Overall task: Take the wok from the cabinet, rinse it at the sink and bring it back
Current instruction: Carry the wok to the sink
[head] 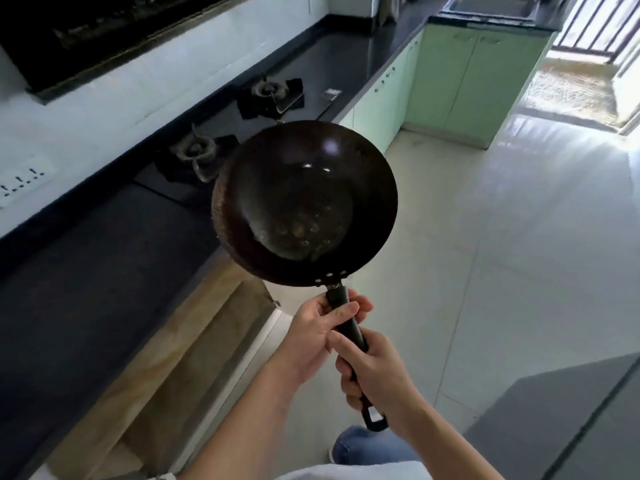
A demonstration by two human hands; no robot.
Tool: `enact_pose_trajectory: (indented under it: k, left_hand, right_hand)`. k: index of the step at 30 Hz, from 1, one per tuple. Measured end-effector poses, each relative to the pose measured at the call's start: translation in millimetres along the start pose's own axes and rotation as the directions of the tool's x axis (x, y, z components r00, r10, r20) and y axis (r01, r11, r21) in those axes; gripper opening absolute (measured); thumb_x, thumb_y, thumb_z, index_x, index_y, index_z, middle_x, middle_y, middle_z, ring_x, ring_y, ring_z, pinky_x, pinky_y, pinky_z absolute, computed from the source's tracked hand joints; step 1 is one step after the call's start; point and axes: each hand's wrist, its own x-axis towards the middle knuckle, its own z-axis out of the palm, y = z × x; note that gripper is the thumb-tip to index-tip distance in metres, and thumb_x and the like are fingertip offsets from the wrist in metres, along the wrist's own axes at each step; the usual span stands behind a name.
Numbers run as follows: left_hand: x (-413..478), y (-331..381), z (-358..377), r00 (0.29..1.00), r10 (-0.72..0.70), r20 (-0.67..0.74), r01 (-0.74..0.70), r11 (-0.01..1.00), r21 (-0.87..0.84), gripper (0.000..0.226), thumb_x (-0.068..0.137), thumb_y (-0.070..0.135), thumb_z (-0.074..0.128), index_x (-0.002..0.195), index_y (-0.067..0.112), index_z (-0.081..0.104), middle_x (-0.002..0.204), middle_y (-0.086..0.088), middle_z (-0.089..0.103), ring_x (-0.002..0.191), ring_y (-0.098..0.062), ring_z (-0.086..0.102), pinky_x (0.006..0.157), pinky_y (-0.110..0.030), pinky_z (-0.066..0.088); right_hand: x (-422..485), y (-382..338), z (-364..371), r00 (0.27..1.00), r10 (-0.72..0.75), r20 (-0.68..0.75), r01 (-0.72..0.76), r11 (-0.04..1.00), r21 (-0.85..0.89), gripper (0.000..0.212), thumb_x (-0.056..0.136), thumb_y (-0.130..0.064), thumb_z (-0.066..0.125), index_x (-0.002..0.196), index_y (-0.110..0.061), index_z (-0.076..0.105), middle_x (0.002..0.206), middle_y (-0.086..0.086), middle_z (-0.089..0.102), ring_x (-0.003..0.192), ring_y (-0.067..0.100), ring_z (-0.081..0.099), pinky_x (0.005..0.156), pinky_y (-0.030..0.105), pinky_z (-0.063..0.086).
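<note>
Wok: dark metal, glossy, spotted base. Handle: matt black. Floor: glossy tile.

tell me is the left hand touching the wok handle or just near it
Touching. The head view shows the left hand with its thumb and fingers wrapped round the wok handle, just ahead of the right hand.

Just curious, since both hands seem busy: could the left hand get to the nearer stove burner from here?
Probably not right now. The left hand and right hand both grip the wok handle, and the wok hangs between them and the nearer burner.
</note>
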Motion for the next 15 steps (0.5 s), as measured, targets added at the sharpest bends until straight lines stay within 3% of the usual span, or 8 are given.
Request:
enact_pose_trajectory:
  k: [10,15]
  left_hand:
    - [106.7,-9.7,78.9,0.986,-0.135,0.101,0.129,0.99,0.059,0.028,0.089,-0.005,0.059,0.116,-0.009,0.055,0.104,-0.02,0.069,0.098,-0.026,0.071,0.083,-0.025,0.057]
    - [148.4,-21.1,121.6,0.959,-0.214,0.184,0.192,0.973,0.131,0.041,0.08,0.003,0.065,0.118,-0.011,0.055,0.104,-0.02,0.069,0.099,-0.026,0.07,0.082,-0.026,0.057]
  right_hand:
    - [43.4,-39.5,-93.6,0.977,-0.077,-0.197,0.082,0.997,0.016,0.024,0.1,-0.018,0.059,0.083,-0.005,0.048,0.054,0.002,0.046,0.036,0.015,0.038,0.035,0.022,0.034]
    - [49.1,-53.4,-136.0,0.937,-0.119,-0.329,0.131,0.991,0.014,0.022,0.1,-0.019,0.06,0.086,-0.004,0.052,0.054,0.003,0.048,0.036,0.015,0.041,0.034,0.022,0.037]
